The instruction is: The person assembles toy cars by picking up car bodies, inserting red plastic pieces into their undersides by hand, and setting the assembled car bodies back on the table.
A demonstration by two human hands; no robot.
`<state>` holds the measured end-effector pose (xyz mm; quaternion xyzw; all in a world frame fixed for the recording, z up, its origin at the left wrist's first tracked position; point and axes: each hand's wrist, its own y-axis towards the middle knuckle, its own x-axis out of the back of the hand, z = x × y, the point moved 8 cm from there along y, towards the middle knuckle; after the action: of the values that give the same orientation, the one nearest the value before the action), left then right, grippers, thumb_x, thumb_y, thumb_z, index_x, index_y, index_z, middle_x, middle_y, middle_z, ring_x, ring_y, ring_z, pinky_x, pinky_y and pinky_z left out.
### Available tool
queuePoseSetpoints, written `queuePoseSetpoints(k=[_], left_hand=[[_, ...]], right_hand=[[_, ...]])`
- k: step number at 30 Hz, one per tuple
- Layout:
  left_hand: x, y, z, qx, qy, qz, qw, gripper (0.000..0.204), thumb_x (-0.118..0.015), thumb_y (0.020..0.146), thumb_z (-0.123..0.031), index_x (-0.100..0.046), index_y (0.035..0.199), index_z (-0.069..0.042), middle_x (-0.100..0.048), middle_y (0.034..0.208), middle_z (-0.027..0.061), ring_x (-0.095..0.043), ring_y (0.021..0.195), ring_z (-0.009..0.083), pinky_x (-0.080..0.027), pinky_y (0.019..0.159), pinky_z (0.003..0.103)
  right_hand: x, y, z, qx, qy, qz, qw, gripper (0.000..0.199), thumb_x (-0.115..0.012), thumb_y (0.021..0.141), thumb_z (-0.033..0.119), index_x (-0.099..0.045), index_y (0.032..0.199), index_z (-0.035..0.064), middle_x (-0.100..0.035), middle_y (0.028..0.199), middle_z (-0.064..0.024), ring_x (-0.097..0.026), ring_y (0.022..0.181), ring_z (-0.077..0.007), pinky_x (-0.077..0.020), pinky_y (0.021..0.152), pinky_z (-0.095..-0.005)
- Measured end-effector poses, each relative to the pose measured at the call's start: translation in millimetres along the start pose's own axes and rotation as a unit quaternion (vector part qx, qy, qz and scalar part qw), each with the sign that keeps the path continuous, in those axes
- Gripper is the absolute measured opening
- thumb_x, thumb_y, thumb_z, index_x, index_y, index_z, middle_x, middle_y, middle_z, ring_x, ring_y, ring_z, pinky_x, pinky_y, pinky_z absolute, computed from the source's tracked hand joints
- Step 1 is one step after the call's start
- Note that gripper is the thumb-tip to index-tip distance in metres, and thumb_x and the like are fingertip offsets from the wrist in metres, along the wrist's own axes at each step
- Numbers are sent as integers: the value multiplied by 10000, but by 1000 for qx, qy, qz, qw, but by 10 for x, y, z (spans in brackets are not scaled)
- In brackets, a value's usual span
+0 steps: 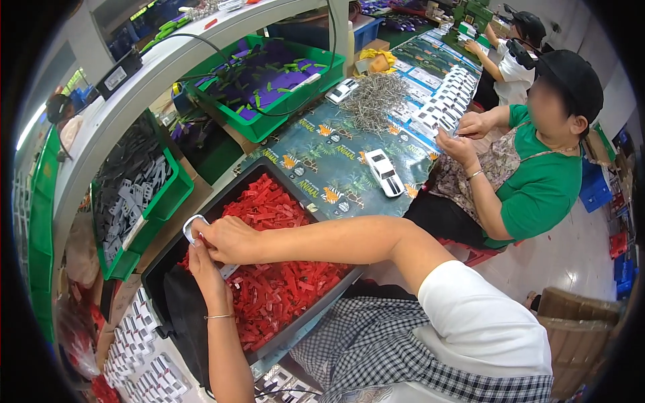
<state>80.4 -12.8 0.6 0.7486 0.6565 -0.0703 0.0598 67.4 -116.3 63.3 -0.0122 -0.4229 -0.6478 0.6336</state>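
Observation:
Over the left side of a black tray [295, 336], my two hands meet on a white toy car body [191, 226]. Its rounded white end sticks out past my fingers, and another pale bit shows below my palms. My right hand [233, 240] is closed on the car body from above. From below, my left hand [207, 267] closes round it, with a thin bracelet on that wrist. Fingers hide most of the car body. Small red plastic parts [289, 289] fill the tray beneath both hands.
A green bin [176, 201] of grey parts stands left; another green bin [295, 101] holds purple and green parts. White toy cars [384, 172] and a heap of metal pins [376, 101] lie on the patterned table. A co-worker in green [544, 174] sits at right. White car bodies [144, 322] line the lower left.

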Motion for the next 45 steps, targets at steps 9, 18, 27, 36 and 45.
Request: queuePoseSetpoints(k=[9,18,27,36,45], left_hand=[[26,47,51,-22,68,17,997,223,-486,1016,-223,-571,1134,-54,-622,985,10,-597,825,80,-519,667,231],[-100,-63,22,7,-11,2,1000,313,-431,1013,-324,-601,1003,-62,-600,893,10,-577,745,84,-494,623,241],[-69,-74,43,29,-4,0,1000,354,-376,1047,-319,-583,1049,-32,-594,939,32,-559,828,92,-474,714,253],[-67,-100,-195,-63,-10,-3,998,384,-373,1049,-337,-574,1056,-11,-591,920,29,-545,793,81,-466,688,236],[-34,-52,-118,-63,-9,-15,998,359,-376,1048,-329,-568,1066,-27,-583,939,22,-544,816,75,-493,663,241]], right_hand=[[6,-106,79,102,-204,0,974,166,-631,716,86,-588,856,8,-628,852,-145,-586,884,-316,-534,653,-388],[274,-51,95,135,-167,-45,976,284,-801,582,154,-619,769,42,-559,903,-86,-553,919,-275,-528,699,-361],[182,-89,189,218,-154,-67,961,230,-768,641,148,-602,762,44,-561,869,-52,-569,839,-228,-524,630,-334],[152,-172,351,268,-161,-48,949,167,-711,652,109,-601,756,38,-568,891,-51,-566,845,-224,-514,651,-323],[88,-148,250,210,-201,-16,957,82,-649,672,46,-613,742,22,-578,934,-70,-555,907,-257,-481,712,-370]])
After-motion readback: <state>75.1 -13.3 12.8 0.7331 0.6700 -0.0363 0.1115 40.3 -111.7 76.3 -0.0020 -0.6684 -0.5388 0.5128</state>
